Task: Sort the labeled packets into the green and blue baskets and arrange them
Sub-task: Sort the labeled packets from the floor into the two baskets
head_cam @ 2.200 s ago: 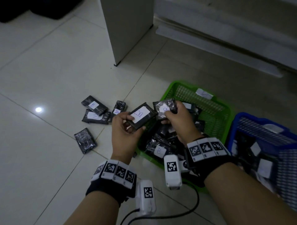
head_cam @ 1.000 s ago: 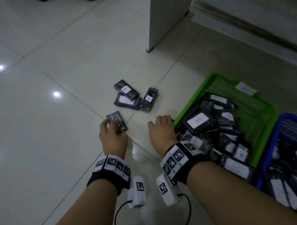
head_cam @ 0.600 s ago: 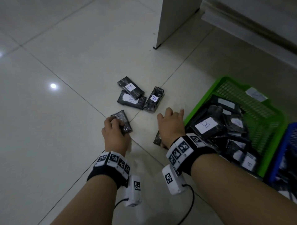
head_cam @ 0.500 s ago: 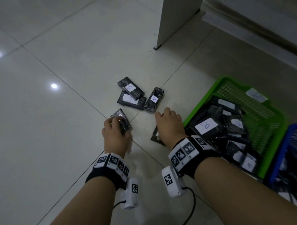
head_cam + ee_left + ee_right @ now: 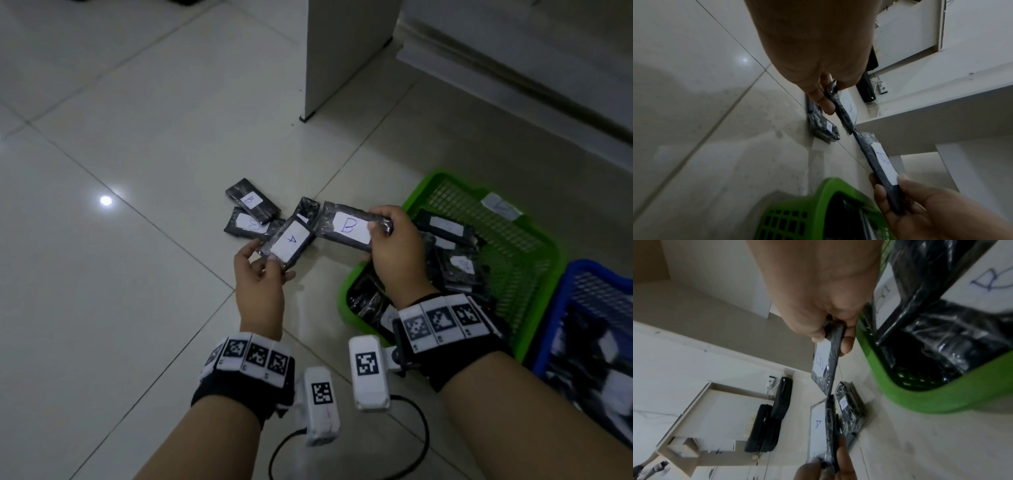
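My left hand (image 5: 270,263) pinches a black wrapped packet with a white label marked A (image 5: 291,241), held label up above the floor. Just to its right, my right hand (image 5: 380,224) grips a packet marked B (image 5: 347,228) by its right end. The two packets nearly touch end to end, as the left wrist view shows for the B packet (image 5: 879,162) and the right wrist view for the A packet (image 5: 819,426). The green basket (image 5: 442,180), holding several labelled packets, sits under my right hand. The blue basket (image 5: 555,308) stands at the far right.
Three loose packets lie on the tiled floor beyond my hands: one marked B (image 5: 251,204), one below it (image 5: 246,224), one partly hidden (image 5: 308,205). A white cabinet corner (image 5: 342,58) and a low white ledge (image 5: 513,68) stand behind. Wrist cables (image 5: 421,442) trail near me.
Both hands were down on the floor, each taking hold of a packet. They have now lifted, and the packets are turned label up, side by side.
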`<action>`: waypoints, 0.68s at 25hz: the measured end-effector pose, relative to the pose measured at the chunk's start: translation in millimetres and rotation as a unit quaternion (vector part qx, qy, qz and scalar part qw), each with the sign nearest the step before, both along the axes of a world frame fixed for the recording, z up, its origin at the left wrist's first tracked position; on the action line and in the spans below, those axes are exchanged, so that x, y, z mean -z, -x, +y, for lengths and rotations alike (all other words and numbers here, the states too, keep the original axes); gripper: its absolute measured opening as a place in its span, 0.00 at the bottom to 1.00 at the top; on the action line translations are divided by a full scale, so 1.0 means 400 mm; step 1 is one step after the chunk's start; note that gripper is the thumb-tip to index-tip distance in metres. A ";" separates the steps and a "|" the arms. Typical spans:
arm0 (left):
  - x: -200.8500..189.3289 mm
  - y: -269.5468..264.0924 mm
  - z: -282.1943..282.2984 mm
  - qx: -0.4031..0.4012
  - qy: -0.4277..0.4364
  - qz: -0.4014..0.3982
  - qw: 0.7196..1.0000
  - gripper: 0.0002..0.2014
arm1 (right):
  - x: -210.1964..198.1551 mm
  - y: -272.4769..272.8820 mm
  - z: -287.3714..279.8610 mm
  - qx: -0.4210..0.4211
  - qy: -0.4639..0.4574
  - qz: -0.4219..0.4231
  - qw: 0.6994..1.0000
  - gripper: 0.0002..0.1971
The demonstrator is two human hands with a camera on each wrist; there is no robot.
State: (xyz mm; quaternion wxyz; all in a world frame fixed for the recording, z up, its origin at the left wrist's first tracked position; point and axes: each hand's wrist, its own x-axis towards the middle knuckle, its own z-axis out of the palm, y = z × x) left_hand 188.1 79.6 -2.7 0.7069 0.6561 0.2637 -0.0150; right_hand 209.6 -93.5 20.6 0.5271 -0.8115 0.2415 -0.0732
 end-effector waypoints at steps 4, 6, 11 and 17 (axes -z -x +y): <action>-0.034 0.010 -0.066 0.024 0.015 -0.020 0.999 0.14 | -0.010 0.043 -0.061 0.049 -0.057 0.003 0.997 0.10; -0.048 0.016 -0.104 0.030 0.022 -0.020 0.999 0.14 | -0.018 0.065 -0.096 0.061 -0.072 -0.003 0.995 0.09; -0.085 0.045 -0.215 0.052 0.043 -0.016 0.998 0.14 | -0.034 0.127 -0.204 0.134 -0.054 -0.040 0.989 0.11; -0.124 0.087 -0.368 0.129 0.044 -0.036 0.990 0.14 | -0.030 0.237 -0.376 0.237 -0.062 0.052 0.968 0.18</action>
